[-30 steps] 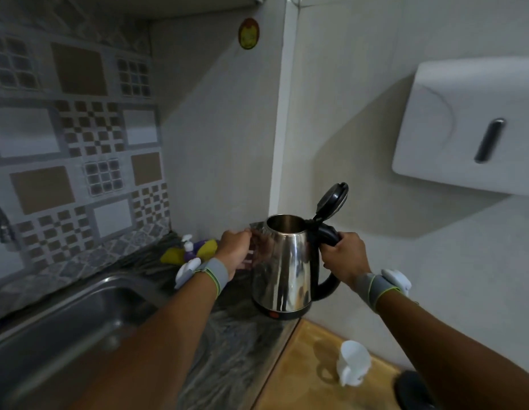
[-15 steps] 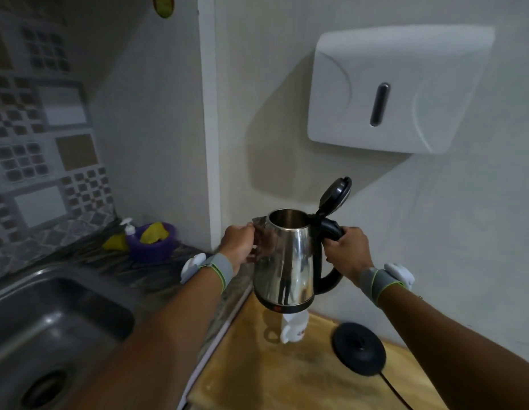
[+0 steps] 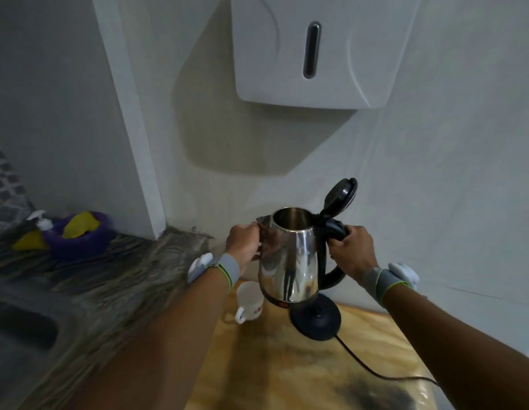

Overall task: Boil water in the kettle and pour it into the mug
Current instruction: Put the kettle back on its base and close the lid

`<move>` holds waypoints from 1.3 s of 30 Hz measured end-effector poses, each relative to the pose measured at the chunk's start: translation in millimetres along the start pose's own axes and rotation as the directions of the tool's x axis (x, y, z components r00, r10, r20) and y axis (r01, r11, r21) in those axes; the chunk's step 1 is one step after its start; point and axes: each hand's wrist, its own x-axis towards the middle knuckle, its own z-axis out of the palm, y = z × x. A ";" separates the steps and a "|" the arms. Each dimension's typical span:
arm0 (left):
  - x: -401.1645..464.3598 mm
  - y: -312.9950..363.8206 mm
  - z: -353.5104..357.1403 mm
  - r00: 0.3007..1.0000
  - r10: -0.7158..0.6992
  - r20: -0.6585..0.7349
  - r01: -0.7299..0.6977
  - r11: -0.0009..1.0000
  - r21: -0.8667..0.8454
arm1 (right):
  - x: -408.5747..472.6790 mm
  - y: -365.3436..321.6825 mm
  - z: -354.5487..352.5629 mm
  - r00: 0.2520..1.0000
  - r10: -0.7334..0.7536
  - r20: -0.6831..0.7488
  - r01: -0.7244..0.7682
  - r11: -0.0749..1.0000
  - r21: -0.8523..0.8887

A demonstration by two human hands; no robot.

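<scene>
while both forearms reach out from the bottom of the view, each with a grey wristband and a white gadget strapped on, the wooden surface (image 3: 286, 365) sits closest, yellowish with a dark smudge near its front edge. a black cord (image 3: 372, 371) snakes across it from the right and runs up to the round black kettle base (image 3: 316, 320).

the steel kettle (image 3: 289, 261) is up in the air, upright, its bottom hanging just over the left part of that base, not seated on it as far as i can see. right hand (image 3: 350, 250) is wrapped tight round the black handle (image 3: 335, 232) near the top. left hand (image 3: 245, 242) is curled against the spout side, fingers pressed on the metal, so it's steadying the body. lid (image 3: 340, 196) is flipped open and standing up behind the mouth, and you can look down into the kettle, though i can't tell if there's water in it.

white mug (image 3: 250, 301) sits on the wood just left of the base, partly tucked behind the kettle's lower edge, handle pointing toward the camera side.

left of all that is a dark stone-pattern counter with a bit of steel sink (image 3: 17, 327) at the edge. further back on it there's a purple bowl (image 3: 79, 238) with yellow sponges and a small pump bottle (image 3: 41, 220) beside it.

on the wall behind, a white dispenser box (image 3: 322, 48) hangs high up.
</scene>
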 end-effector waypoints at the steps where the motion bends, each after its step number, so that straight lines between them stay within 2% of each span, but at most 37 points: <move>1: 5.1 -7.7 11.3 1.000 -0.015 0.011 0.015 1.000 0.013 | 2.3 15.2 0.3 1.000 0.011 -0.008 -0.012 1.000 -0.011; 9: 37.4 -47.6 56.3 0.997 -0.056 0.058 0.051 0.995 0.080 | 9.6 75.3 1.3 0.996 0.027 -0.083 -0.032 0.997 -0.063; 16: 67.0 -89.1 82.7 0.993 -0.083 0.086 0.072 0.990 0.122 | 12.5 127.6 13.4 0.994 0.058 -0.091 -0.070 0.988 -0.136; 21: 74.1 -109.4 93.5 0.991 -0.102 0.090 0.089 0.987 0.134 | 7.8 159.9 25.9 0.994 0.089 -0.066 -0.096 0.989 -0.110; 31: 88.1 -135.8 111.2 0.985 -0.126 0.114 0.104 0.978 0.182 | 0.3 193.4 34.3 0.989 0.086 -0.124 -0.099 0.990 -0.104; 39: 91.9 -145.0 113.5 0.986 -0.106 0.129 0.082 0.980 0.179 | -5.5 206.9 40.4 0.988 0.113 -0.108 -0.122 0.989 -0.087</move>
